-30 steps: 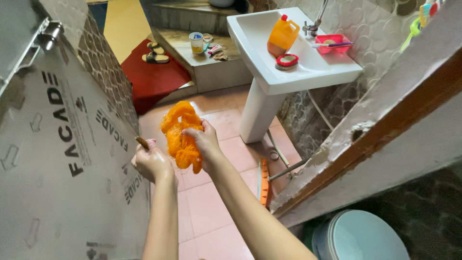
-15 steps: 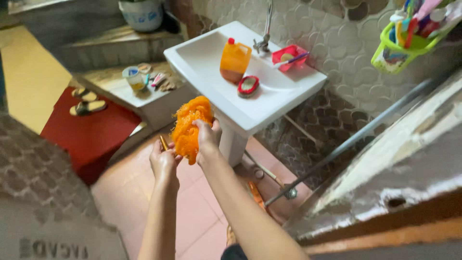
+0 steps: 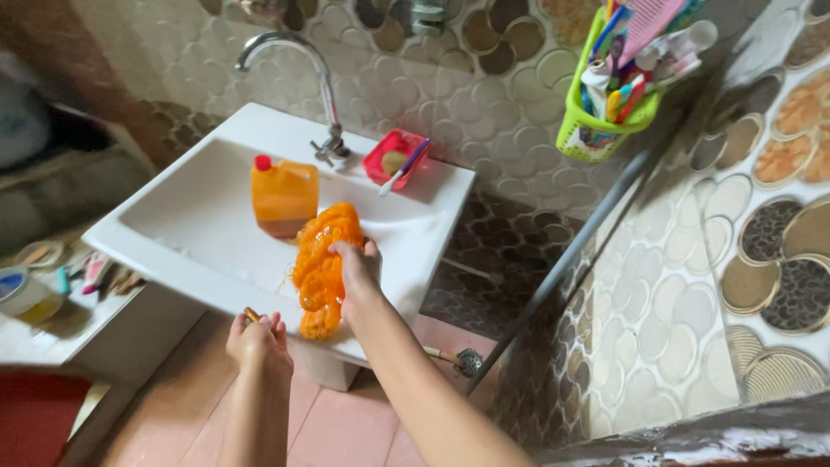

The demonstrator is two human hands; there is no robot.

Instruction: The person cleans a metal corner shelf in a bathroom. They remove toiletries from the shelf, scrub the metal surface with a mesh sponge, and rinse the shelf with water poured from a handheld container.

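My right hand (image 3: 356, 270) grips a bunched orange mesh scrubber (image 3: 322, 262), held up over the front edge of a white pedestal sink (image 3: 190, 216). My left hand (image 3: 256, 341) is lower and to the left, closed around a small brown stick-like object (image 3: 251, 314) of which only the tip shows. Both hands are in front of the sink rim. An orange plastic jug with a red cap (image 3: 283, 195) stands in the basin just behind the scrubber.
A curved metal tap (image 3: 320, 82) rises at the sink's back. A red soap dish (image 3: 394, 159) with a brush sits beside it. A green basket of brushes (image 3: 608, 95) hangs on the tiled wall. A metal pole (image 3: 562, 264) leans at right. A low ledge (image 3: 52, 285) holds small items at left.
The view has swung right and closer to the sink. Both hands with the scrubber and the stick have moved up to the sink's front edge.
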